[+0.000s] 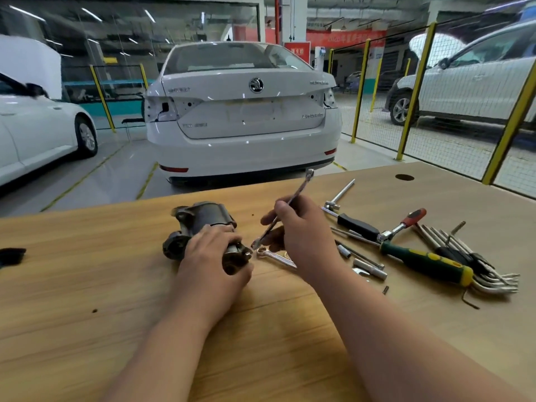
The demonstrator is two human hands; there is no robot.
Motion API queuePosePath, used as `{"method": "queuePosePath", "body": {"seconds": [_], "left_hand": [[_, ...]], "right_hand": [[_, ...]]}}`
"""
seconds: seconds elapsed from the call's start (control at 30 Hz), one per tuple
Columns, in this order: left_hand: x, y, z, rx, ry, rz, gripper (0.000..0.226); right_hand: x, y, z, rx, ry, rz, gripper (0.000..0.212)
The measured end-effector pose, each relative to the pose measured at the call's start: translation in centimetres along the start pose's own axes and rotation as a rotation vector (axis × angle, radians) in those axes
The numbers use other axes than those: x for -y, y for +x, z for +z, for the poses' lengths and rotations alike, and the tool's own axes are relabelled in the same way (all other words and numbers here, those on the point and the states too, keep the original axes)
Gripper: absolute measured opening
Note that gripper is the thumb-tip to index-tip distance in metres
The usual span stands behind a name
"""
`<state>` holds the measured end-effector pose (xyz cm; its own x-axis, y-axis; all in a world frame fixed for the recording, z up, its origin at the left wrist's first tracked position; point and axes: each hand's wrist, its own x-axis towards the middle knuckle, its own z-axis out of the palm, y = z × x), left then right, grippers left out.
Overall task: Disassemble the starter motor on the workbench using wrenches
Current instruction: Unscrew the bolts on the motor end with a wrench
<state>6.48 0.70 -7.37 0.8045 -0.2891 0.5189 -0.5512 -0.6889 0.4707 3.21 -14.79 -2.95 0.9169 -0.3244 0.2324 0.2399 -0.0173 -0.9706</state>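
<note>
Dark grey, grimy metal, the starter motor (200, 220) lies on the wooden workbench (87, 285). Its near end is partly hidden under the left hand (213, 253), whose fingers curl over it. The right hand (298, 227) pinches a slim wrench (301, 185), which is tilted with its lower tip just beside the motor's end.

Left grip (213, 255), right grip (301, 230): both curled.

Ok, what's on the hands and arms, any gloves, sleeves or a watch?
Nothing worn that shows. The left hand and right hand are bare: no gloves, and no ring or watch is visible. The left forearm and right forearm are bare down to the bottom edge of the picture; no sleeve or cuff comes into view.
</note>
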Motion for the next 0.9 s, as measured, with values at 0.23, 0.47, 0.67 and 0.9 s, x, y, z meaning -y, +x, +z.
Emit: {"method": "queuePosePath", "body": {"seconds": [0.23, 0.47, 0.67, 0.9], "left_hand": [[0.0, -0.2, 0.0, -0.009, 0.009, 0.027, 0.047], [-0.4, -0.3, -0.4, -0.01, 0.021, 0.025, 0.048], [-0.6, -0.5, -0.6, 0.01, -0.023, -0.006, 0.051], [-1.5, -0.2, -0.9, -0.007, -0.024, 0.056, 0.027]], "right_hand": [[-1.2, 0.0, -0.5, -0.015, 0.283, 0.304, 0.01], [-2.1, -0.6, 0.8, -0.101, 0.421, 0.468, 0.008], [-1.7, -1.5, 1.4, -0.123, 0.262, 0.263, 0.009], [-0.3, -3.6, 2.9, 0.139, -0.765, -0.609, 0.018]]}}
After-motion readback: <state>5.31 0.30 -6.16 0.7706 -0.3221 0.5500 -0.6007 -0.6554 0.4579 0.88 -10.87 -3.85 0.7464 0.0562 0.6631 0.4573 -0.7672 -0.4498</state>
